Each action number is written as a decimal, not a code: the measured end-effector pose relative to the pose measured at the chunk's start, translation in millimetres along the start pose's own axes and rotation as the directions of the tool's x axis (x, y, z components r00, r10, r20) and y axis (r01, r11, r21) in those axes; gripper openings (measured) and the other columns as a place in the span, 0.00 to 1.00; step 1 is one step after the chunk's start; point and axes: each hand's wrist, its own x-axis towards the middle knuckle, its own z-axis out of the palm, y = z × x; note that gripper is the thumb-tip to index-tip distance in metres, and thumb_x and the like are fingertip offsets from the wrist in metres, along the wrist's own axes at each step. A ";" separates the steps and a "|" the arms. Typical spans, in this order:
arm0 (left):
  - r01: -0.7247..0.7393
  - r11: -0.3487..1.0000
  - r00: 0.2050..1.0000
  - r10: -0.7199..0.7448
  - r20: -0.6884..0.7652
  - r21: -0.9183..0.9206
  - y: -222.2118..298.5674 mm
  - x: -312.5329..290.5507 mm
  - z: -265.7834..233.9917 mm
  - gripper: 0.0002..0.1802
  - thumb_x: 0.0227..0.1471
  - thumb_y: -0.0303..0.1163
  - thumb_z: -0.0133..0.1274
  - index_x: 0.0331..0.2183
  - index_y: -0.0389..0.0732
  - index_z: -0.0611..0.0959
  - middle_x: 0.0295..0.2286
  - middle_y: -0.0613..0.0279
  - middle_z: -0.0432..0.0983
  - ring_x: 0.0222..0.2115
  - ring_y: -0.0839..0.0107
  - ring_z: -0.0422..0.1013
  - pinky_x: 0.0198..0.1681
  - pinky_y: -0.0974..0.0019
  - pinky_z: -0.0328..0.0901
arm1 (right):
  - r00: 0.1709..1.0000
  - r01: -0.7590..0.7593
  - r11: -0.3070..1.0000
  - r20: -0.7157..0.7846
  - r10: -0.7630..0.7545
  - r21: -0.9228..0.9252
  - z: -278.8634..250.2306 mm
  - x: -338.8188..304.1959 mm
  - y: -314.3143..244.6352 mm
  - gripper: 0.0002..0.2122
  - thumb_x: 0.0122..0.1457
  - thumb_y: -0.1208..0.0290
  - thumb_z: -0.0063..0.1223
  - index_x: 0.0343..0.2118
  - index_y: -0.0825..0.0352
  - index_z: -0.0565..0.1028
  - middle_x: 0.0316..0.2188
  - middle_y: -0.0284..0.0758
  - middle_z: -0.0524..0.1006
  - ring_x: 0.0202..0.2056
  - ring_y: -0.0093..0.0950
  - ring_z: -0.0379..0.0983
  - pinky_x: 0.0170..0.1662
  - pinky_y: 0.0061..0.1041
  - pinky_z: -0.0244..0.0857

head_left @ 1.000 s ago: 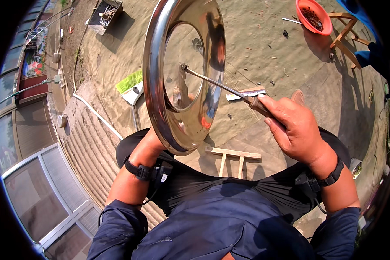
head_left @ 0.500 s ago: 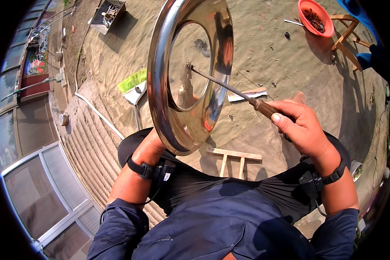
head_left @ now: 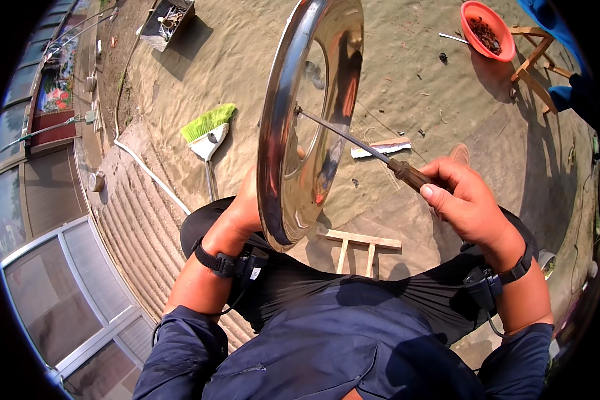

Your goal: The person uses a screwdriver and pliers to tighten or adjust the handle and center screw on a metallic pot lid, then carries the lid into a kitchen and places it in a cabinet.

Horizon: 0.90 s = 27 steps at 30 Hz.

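Note:
A shiny metal pot lid (head_left: 273, 147) with a round see-through centre stands on edge in front of me, seen at a steep slant. My left hand (head_left: 247, 203) holds it from behind at the lower left; most of its fingers are hidden by the lid. In my right hand (head_left: 467, 203) is a screwdriver (head_left: 407, 175), gripped by its brown handle with the thumb along it. Its long thin shaft points up and left, and the tip meets a small fitting at the lid's centre.
A broom (head_left: 208, 130) with green bristles lies to the left of the lid. Below is a wooden frame (head_left: 363, 240) between my legs. An orange basin (head_left: 508, 52) of dark bits stands far right by a person's wooden seat (head_left: 533, 83). A tool box (head_left: 160, 41) sits far left.
The lid has turned more edge-on and shifted a little right, and my left hand has moved with it. The screwdriver tip stays at the lid's centre; my right hand has barely moved.

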 end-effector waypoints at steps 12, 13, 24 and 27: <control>-0.122 0.989 0.990 0.127 -0.062 0.083 17.9 1.3 12.6 0.18 0.47 0.19 0.53 0.44 0.35 0.74 0.31 0.57 0.81 0.36 0.68 0.77 0.42 0.63 0.71 | 0.768 0.318 0.564 -0.142 -0.624 -0.762 7.5 5.7 -2.9 0.12 0.53 0.76 0.58 0.41 0.69 0.74 0.33 0.41 0.71 0.34 0.42 0.69 0.37 0.36 0.64; -0.228 0.926 0.965 0.255 -0.056 0.302 15.5 2.0 9.1 0.19 0.44 0.18 0.51 0.42 0.35 0.74 0.30 0.55 0.80 0.34 0.64 0.77 0.41 0.61 0.71 | 0.824 0.312 0.667 -0.156 -0.544 -0.677 6.8 5.5 -4.5 0.12 0.53 0.76 0.59 0.41 0.68 0.74 0.33 0.41 0.72 0.34 0.41 0.69 0.38 0.34 0.64; -0.383 0.643 0.832 0.552 -0.055 0.664 6.7 2.6 5.2 0.33 0.33 0.18 0.55 0.48 0.39 0.73 0.37 0.50 0.76 0.38 0.44 0.73 0.41 0.53 0.70 | 0.951 -0.237 0.910 0.274 0.146 0.340 -19.6 -3.9 -1.1 0.13 0.61 0.70 0.60 0.46 0.70 0.77 0.43 0.34 0.79 0.46 0.27 0.75 0.52 0.29 0.69; -0.407 0.624 0.810 0.584 -0.051 0.668 10.8 1.4 3.6 0.31 0.34 0.17 0.55 0.46 0.40 0.73 0.36 0.50 0.75 0.37 0.45 0.73 0.38 0.53 0.69 | 0.945 -0.238 0.936 0.283 0.161 0.259 -13.7 0.2 -28.7 0.12 0.57 0.69 0.63 0.42 0.67 0.79 0.39 0.33 0.80 0.42 0.26 0.76 0.50 0.28 0.70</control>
